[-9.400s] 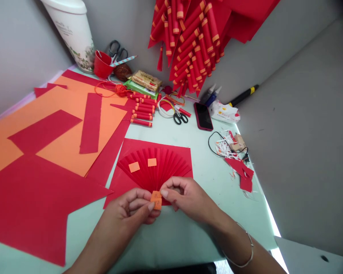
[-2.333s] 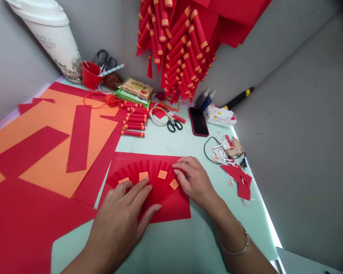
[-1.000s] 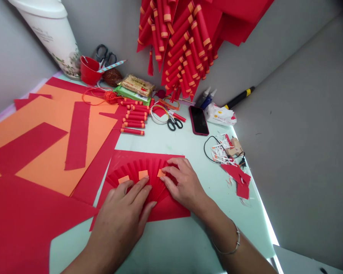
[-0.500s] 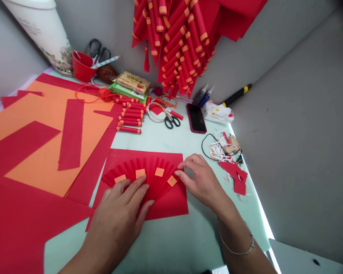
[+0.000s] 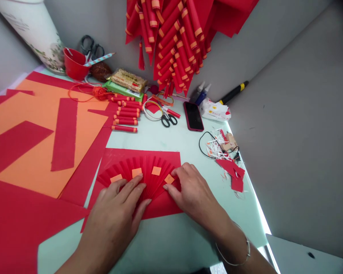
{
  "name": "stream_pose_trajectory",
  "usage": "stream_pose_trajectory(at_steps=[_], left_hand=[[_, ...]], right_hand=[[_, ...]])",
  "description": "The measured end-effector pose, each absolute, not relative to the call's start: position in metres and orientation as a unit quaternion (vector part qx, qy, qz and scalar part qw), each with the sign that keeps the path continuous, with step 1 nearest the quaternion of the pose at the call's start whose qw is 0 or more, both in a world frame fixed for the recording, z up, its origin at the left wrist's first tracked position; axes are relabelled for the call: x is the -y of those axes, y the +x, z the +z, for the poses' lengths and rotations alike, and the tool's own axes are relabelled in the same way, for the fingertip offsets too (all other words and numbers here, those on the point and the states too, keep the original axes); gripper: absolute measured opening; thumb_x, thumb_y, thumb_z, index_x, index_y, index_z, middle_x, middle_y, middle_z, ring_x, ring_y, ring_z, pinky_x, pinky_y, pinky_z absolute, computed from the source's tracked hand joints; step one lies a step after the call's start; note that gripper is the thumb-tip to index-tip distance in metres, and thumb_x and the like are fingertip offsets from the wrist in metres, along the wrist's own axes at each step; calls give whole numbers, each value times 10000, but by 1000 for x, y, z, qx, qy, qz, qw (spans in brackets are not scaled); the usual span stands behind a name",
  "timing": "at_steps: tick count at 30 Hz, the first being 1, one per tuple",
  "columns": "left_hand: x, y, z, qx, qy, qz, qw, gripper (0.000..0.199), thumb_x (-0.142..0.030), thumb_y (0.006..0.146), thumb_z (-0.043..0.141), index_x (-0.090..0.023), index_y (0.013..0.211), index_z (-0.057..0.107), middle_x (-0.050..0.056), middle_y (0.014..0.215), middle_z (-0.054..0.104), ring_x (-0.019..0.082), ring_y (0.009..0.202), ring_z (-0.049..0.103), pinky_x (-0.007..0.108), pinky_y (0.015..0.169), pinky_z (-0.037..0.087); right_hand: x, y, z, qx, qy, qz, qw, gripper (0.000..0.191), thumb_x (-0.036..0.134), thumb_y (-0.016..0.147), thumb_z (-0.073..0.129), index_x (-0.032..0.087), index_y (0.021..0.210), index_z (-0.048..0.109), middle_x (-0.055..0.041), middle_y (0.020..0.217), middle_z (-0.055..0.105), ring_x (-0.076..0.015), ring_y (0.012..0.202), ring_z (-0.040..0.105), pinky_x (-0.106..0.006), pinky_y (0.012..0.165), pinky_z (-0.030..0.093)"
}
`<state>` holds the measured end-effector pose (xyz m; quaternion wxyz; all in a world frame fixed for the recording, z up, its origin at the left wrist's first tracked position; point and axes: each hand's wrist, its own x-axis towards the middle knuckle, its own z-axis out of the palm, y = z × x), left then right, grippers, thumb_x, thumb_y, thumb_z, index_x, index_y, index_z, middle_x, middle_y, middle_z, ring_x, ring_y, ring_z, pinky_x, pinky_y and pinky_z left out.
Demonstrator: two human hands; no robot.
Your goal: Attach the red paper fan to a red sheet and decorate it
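While the left hand (image 5: 111, 213) rests loosely spread on the pleated red paper fan (image 5: 151, 177), the right hand's (image 5: 197, 198) returned finger and thumb bracket its rightmost orange paper square (image 5: 169, 179).

Two bare hands are seen, the left hand (image 5: 118, 207) left of the lower centre of the frame and the right hand (image 5: 196, 190) right of it, and both forearms are left uncovered as far as they are shown. A thin, silver-coloured bracelet (image 5: 248, 249) is worn near the right wrist, at the lower right of the frame. It is formed as a slim, round loop, and its outer side is marked by small, bead-like details, too small to be made out. Each forearm is cut off by the bottom edge of the frame
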<state>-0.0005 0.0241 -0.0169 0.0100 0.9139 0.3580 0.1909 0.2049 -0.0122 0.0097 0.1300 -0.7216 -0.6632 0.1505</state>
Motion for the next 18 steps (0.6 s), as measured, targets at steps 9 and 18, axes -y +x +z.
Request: stream_pose_trajectory(at_steps=[9,18], left_hand=[[-24,-1,-17,-357,913,197,20,326,-279,883,617,-72,1126,680,152,1194,698,371,1013,553,530,825,510],[-25,0,-17,-357,911,204,18,315,-286,891,601,-77,1112,682,150,1185,702,375,1002,560,518,784,514]], right_hand=[[11,200,11,645,-745,142,96,148,271,858,665,144,915,613,-111,919,600,-270,896,557,-418,772,498],[14,198,6,658,-741,101,90,129,274,874,635,149,864,606,-98,880,600,-255,839,544,-401,735,495]])
